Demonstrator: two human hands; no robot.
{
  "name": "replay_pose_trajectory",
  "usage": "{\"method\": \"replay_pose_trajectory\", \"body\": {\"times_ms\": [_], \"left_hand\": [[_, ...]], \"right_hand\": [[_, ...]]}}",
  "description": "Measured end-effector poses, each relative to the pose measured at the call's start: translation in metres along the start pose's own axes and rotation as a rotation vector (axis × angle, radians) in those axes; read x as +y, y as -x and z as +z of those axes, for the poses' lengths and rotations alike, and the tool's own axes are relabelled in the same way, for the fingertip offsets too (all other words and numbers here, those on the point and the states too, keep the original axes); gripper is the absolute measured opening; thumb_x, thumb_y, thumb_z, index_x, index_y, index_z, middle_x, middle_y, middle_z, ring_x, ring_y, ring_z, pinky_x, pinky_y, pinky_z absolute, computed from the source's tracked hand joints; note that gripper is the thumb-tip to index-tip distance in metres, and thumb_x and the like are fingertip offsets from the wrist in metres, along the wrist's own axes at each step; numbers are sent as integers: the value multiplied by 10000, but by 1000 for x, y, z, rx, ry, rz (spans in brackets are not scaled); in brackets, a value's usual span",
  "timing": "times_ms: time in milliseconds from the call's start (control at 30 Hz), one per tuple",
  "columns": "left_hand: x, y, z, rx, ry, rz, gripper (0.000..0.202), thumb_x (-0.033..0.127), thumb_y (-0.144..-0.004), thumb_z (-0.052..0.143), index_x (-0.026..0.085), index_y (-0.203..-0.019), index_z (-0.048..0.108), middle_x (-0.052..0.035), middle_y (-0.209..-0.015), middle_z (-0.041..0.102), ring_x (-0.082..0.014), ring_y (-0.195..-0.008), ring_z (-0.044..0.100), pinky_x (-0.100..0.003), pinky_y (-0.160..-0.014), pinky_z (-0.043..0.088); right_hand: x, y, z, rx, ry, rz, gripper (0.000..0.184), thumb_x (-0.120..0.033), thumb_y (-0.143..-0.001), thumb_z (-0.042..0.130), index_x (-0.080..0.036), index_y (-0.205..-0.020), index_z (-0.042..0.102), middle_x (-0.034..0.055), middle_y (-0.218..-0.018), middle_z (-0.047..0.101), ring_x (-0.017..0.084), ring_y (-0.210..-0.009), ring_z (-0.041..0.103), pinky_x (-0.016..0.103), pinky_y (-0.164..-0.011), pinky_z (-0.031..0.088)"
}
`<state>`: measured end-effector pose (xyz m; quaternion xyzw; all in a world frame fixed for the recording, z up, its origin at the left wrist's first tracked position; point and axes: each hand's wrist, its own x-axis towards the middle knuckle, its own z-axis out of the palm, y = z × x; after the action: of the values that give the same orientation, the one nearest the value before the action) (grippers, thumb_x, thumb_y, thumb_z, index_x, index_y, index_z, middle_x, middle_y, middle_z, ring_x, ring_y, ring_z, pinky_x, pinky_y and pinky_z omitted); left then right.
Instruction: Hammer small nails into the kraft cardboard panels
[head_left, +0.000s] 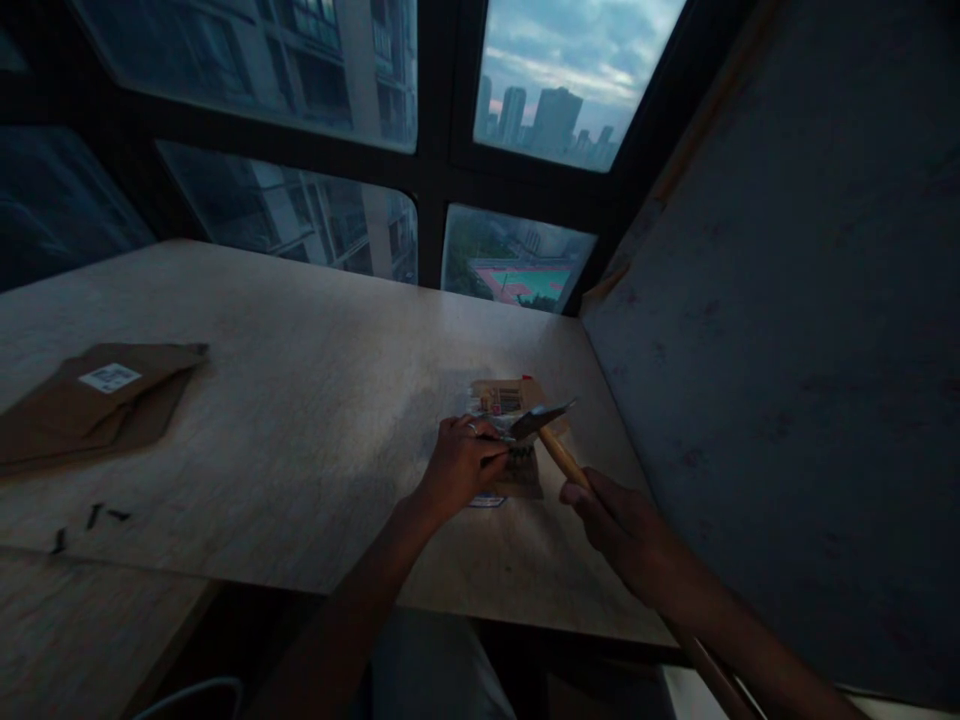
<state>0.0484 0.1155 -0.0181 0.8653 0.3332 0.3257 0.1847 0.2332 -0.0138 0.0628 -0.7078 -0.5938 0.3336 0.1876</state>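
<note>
A: Where's the hammer (pixel 559 453)?
B: Over the brown packet (pixel 526 482), near the tabletop's (pixel 300 400) right edge. Right hand (pixel 626 525) wrapped round the handle; left hand (pixel 461 460) bunched at the packet, can't tell what it pinches.
A: Risk?
B: Head's just beside those fingers. Stray swing, dim light: likely bruised.
A: Writing?
B: Packet print, unreadable. White label (pixel 110 377) on the envelope (pixel 150 410), well left between front and far edges: blurred. No legible brand.

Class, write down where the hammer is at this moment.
In the head view, the hammer is right of centre, its handle in the right hand, its metal end over the brown packet, just right of the left hand.
</note>
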Motion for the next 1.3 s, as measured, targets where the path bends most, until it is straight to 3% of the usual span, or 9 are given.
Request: {"method": "replay_pose_trajectory", "body": {"times_ms": [333, 533, 700, 900, 1167, 1300], "left_hand": [[2, -2, 0, -31, -22, -41, 97, 198, -790, 753, 275, -841, 785, -34, -981, 744, -240, -994, 639, -473, -920, 410], [4, -3, 1, -19, -55, -56, 68, 213, -789, 751, 263, -813, 790, -39, -928, 740, -237, -953, 644, -449, -890, 434], [4, -5, 0, -36, -50, -48, 86, 211, -791, 740, 271, -825, 792, -30, -925, 749, -219, -916, 648, -399, -854, 454], [4, -5, 1, -35, -81, -38, 85, 207, -787, 743, 270, -766, 795, -30, -870, 744, -225, -885, 640, -406, -838, 448], [7, -5, -2, -46, -62, -68, 99, 183, -786, 738, 264, -783, 796, -37, -904, 747, -241, -933, 633, -427, -860, 437], [8, -5, -2, -25, -27, -90, 91, 182, -775, 753, 263, -786, 793, -27, -888, 754, -230, -908, 647, -428, -867, 444]], "right_hand": [[-7, 6, -10, 32, -45, -30, 390, -558, -958, 366, -235, -781, 492, -39, -583, 470, 144, -530, 470, 271, -519, 302], [0, -1, -4, -7, 37, -34, 370, -541, -931, 407, -226, -782, 529, -3, -633, 536, 173, -595, 514, 284, -562, 324], [-4, -1, -8, 33, -26, -49, 379, -544, -959, 381, -229, -797, 517, -25, -592, 512, 153, -543, 493, 273, -526, 306], [6, -7, 2, -5, 94, -53, 358, -508, -969, 376, -219, -889, 572, 17, -713, 575, 199, -688, 568, 298, -621, 348], [-5, 2, -7, 20, -8, -43, 383, -574, -947, 398, -235, -821, 526, -17, -650, 510, 164, -594, 481, 272, -548, 313], [-3, 2, -2, 15, -37, -31, 384, -562, -957, 386, -231, -798, 498, -38, -601, 473, 147, -547, 459, 266, -521, 292]]}}
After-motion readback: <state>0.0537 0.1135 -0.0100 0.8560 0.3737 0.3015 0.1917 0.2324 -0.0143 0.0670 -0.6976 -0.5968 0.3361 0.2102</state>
